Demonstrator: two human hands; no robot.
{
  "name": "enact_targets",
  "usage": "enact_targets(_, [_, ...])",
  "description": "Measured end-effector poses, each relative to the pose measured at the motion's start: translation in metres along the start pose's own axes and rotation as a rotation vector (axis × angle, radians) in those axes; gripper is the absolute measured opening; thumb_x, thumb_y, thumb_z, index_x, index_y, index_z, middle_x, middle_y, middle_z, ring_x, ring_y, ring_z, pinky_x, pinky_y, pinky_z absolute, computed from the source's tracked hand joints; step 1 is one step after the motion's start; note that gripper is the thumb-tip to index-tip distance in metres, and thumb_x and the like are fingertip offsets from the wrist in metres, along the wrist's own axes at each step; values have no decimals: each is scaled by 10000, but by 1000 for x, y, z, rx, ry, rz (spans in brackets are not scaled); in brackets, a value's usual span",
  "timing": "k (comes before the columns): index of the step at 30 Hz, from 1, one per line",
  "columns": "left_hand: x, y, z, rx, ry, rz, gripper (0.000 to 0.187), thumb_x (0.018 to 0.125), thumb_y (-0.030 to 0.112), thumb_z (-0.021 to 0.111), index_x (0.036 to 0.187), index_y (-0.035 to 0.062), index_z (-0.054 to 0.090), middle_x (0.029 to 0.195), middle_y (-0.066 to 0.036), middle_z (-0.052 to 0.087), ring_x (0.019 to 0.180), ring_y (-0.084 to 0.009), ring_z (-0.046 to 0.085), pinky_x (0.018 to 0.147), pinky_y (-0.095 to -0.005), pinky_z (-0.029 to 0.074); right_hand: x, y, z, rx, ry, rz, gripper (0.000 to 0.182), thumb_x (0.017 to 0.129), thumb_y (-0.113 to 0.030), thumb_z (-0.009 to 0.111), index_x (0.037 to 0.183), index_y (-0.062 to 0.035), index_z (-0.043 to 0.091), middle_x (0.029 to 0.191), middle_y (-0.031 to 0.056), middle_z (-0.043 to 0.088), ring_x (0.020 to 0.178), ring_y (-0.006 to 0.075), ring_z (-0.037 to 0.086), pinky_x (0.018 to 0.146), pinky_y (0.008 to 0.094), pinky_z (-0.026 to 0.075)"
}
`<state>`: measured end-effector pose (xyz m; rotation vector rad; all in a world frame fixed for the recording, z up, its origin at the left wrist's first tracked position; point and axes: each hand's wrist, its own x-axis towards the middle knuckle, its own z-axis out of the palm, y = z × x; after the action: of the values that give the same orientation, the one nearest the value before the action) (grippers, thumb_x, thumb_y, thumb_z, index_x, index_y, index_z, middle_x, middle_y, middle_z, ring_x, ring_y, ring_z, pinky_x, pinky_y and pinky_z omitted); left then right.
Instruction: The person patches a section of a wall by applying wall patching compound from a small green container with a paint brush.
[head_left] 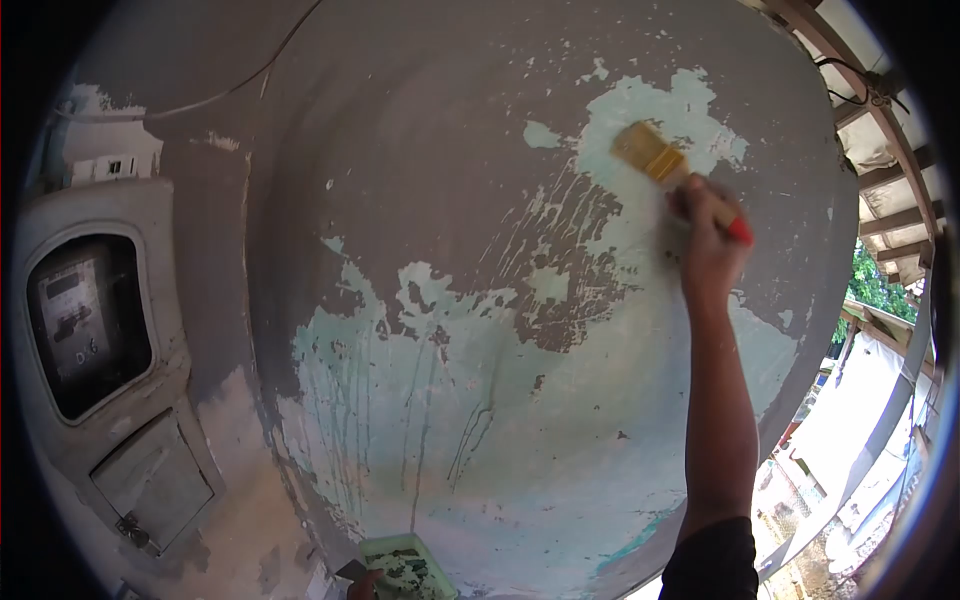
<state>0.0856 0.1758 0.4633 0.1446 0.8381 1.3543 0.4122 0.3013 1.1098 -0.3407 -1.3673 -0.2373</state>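
My right hand (707,240) is raised high against a peeling grey wall (440,150) and grips a paintbrush (660,160) with pale bristles and a red handle tip. The bristles press on a pale green painted patch (650,110) at the upper right. Pale green paint also covers the lower wall (520,440), with drips running down. At the bottom edge, my left hand (365,584) shows only as fingertips holding a small green tray of paint (405,565).
An electricity meter box (85,320) with a small latched door (150,485) is set into the wall on the left. A cable (200,100) runs across the top left. Roof beams (890,130) and an open yard lie to the right.
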Motion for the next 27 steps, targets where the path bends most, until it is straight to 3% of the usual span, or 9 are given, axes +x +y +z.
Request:
enact_targets(2, [0, -2, 1, -8, -15, 2, 403, 992, 260, 630, 1334, 47, 604, 1122, -101, 678, 930, -259, 641, 827, -432, 525, -2, -7, 12, -71, 93, 38, 126, 997, -55, 625, 1009, 27, 720, 871, 98, 738, 767, 161, 695, 716, 297, 560])
enact_targets(6, [-6, -10, -8, -33, -66, 5, 443, 978, 259, 625, 1350, 22, 581, 1217, -140, 701, 1069, -312, 695, 951, -494, 567, -156, 14, 14, -186, -814, -370, 74, 906, -38, 658, 852, -87, 643, 840, 88, 689, 772, 258, 696, 643, 365, 554])
enact_targets(7, [-7, -9, -8, -36, -77, 11, 453, 975, 259, 624, 1354, 16, 576, 1241, -150, 707, 1104, -325, 708, 982, -509, 577, -212, 1, 8, -374, -1043, -448, 77, 886, -58, 673, 958, -77, 653, 828, 97, 645, 758, 281, 675, 641, 405, 556])
enact_targets(11, [-18, -10, -25, -63, 50, 67, 414, 963, 277, 655, 1286, 22, 616, 1172, -124, 706, 1044, -293, 719, 922, -503, 595, -413, -16, -10, 21, -1573, 208, 220, 957, -144, 581, 1133, -29, 647, 897, 152, 653, 823, 358, 686, 706, 479, 562])
enact_targets(14, [-39, -1, -35, -71, 102, 101, 388, 962, 282, 657, 1254, 28, 635, 1138, -111, 706, 1014, -278, 724, 897, -486, 602, -509, -2, -14, -96, -1650, 285, 260, 954, -153, 569, 1173, -42, 657, 881, 163, 657, 832, 377, 689, 731, 498, 557])
enact_targets(17, [-44, -2, -51, -69, 110, 120, 416, 962, 271, 638, 1306, 39, 608, 1175, -122, 696, 1072, -312, 709, 946, -535, 585, -525, 34, -14, -166, -1494, 272, 269, 943, -141, 569, 1186, -74, 660, 827, 158, 644, 811, 372, 688, 728, 502, 553])
enact_targets(21, [-50, 6, -45, -55, 107, 132, 409, 967, 270, 627, 1302, 35, 606, 1181, -121, 695, 1088, -307, 703, 951, -527, 583, -352, 19, 8, -285, -1547, 76, 368, 922, -161, 602, 1279, -209, 679, 899, 148, 700, 811, 336, 704, 705, 485, 561])
enact_targets(25, [-27, -4, -51, -109, 105, 87, 409, 962, 253, 631, 1304, 31, 603, 1183, -119, 693, 1088, -310, 701, 953, -523, 580, -173, -5, 14, -243, -956, 63, 221, 811, 9, 773, 1011, -82, 748, 992, 141, 748, 889, 304, 734, 796, 367, 586])
enact_targets(27, [-34, 3, -26, -111, 137, 92, 378, 936, 242, 668, 1248, 33, 628, 1107, -106, 701, 1008, -291, 708, 887, -484, 593, -91, -20, 8, -332, -642, -207, 152, 880, 66, 708, 968, -48, 756, 1018, 95, 772, 911, 201, 739, 844, 322, 571])
